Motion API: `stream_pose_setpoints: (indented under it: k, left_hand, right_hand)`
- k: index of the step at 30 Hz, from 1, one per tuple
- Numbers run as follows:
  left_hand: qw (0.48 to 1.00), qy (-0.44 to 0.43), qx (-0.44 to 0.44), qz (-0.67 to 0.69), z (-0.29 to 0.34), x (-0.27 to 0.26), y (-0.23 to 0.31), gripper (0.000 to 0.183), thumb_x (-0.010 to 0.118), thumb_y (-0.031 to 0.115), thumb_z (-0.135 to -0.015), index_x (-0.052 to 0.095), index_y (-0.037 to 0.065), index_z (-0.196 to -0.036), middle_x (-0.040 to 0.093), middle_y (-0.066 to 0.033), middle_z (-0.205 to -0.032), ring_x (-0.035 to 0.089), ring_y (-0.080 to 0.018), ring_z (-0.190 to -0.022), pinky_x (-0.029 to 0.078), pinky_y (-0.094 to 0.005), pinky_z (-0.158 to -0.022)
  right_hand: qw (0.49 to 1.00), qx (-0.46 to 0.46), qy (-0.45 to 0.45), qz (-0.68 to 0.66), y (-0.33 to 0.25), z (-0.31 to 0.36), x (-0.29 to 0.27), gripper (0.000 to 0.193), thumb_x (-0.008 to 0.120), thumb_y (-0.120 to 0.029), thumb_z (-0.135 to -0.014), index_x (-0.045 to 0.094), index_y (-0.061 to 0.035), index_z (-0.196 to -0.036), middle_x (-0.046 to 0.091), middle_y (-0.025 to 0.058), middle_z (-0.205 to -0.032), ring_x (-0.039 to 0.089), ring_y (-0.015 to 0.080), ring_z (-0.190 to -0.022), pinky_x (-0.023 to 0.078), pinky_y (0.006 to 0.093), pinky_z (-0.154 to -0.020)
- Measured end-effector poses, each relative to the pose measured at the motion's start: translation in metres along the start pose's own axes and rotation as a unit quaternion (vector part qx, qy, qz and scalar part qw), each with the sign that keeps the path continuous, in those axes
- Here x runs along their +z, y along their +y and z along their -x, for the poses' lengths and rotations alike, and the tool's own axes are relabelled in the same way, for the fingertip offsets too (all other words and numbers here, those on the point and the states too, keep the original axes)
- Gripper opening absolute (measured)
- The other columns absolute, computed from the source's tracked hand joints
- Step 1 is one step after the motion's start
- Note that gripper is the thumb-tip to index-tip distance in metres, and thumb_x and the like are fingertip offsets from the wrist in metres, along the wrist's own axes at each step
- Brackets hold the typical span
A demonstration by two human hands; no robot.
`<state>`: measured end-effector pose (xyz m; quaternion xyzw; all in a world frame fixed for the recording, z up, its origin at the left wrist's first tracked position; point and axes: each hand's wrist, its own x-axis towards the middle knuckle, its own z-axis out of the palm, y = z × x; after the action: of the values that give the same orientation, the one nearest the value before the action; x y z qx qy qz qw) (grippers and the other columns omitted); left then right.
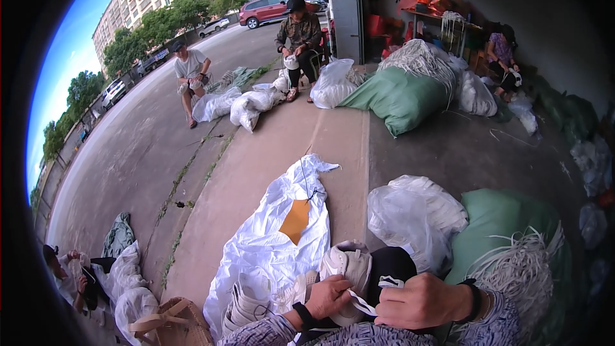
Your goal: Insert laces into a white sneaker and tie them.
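A pale beige-white sneaker (348, 261) rests on my lap at the lower middle. My left hand (328, 296) lies against its near side, fingers closed on a white shoelace (362, 306). Just to the right, my right hand (413, 300) is a closed fist around the same lace, and a short loop of it stands up above the knuckles. My hands partly hide the front of the sneaker. Left of my left hand, more light-coloured shoes (246, 304) lie on a spread white plastic sack (256, 237).
A woven bag (173, 327) stands at lower left. To the right are a clear bag (416, 218) and a green sack (506, 211) with a bundle of white laces (512, 269). Several people sit among sacks; a large green sack (400, 99) lies farther off.
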<state>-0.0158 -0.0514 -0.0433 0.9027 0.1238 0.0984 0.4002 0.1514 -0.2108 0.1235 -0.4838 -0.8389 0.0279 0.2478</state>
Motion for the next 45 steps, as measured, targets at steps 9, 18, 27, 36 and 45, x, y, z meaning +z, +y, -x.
stream_pose_setpoints:
  k: [9, 18, 27, 36, 45]
  left_hand:
    - [0.892, 0.244, -0.114, 0.363, 0.004, -0.012, -0.014, 0.029, 0.050, 0.026, -0.095, 0.066, 0.002, -0.094, 0.058, -0.0014, -0.078, 0.055, -0.0079, -0.068, 0.049, -0.0215, -0.058]
    - [0.712, 0.424, -0.274, 0.488, 0.017, -0.071, -0.065, 0.025, 0.051, 0.032, -0.092, 0.057, 0.009, -0.085, 0.045, 0.0027, -0.064, 0.045, -0.0068, -0.053, 0.046, -0.0246, -0.045]
    - [0.543, 0.493, -0.215, 0.645, 0.051, -0.113, -0.131, 0.025, 0.041, 0.028, -0.091, 0.046, 0.015, -0.071, 0.044, 0.0021, -0.064, 0.046, -0.0139, -0.061, 0.042, -0.0339, -0.064]
    - [0.405, 0.697, -0.291, 0.516, 0.194, -0.244, -0.236, 0.025, 0.036, 0.022, -0.089, 0.041, 0.016, -0.066, 0.033, 0.0041, -0.053, 0.024, -0.0112, -0.039, 0.020, -0.0257, -0.035]
    - [0.393, 0.741, -0.542, 0.049, 0.426, -0.296, -0.271, 0.027, 0.041, 0.032, -0.089, 0.057, 0.010, -0.084, 0.052, -0.0033, -0.070, 0.045, -0.0174, -0.057, 0.035, -0.0320, -0.051]
  right_hand:
    - [0.856, 0.370, 0.087, -0.350, 0.017, 0.041, -0.014, 0.026, 0.050, 0.003, -0.087, 0.055, -0.0005, -0.112, 0.063, 0.0096, -0.103, 0.058, 0.0101, -0.060, 0.046, 0.0214, -0.053]
    - [0.575, 0.524, 0.475, -0.411, 0.104, 0.173, 0.047, 0.024, 0.049, -0.007, -0.085, 0.052, -0.0001, -0.108, 0.064, 0.0149, -0.087, 0.055, 0.0128, -0.049, 0.041, 0.0235, -0.041]
    - [0.565, 0.706, 0.273, -0.330, 0.114, 0.294, 0.070, 0.020, 0.052, -0.005, -0.082, 0.056, 0.0009, -0.101, 0.063, 0.0124, -0.069, 0.050, 0.0116, -0.045, 0.038, 0.0231, -0.039]
    - [0.538, 0.606, 0.541, -0.227, 0.111, 0.407, 0.026, 0.027, 0.053, -0.012, -0.082, 0.058, -0.0032, -0.107, 0.061, 0.0074, -0.073, 0.045, 0.0092, -0.045, 0.035, 0.0215, -0.039]
    - [0.250, 0.663, 0.705, -0.008, 0.028, 0.626, -0.032, 0.032, 0.066, -0.025, -0.080, 0.060, -0.0142, -0.110, 0.052, -0.0039, -0.073, 0.034, 0.0038, -0.049, 0.026, 0.0176, -0.039]
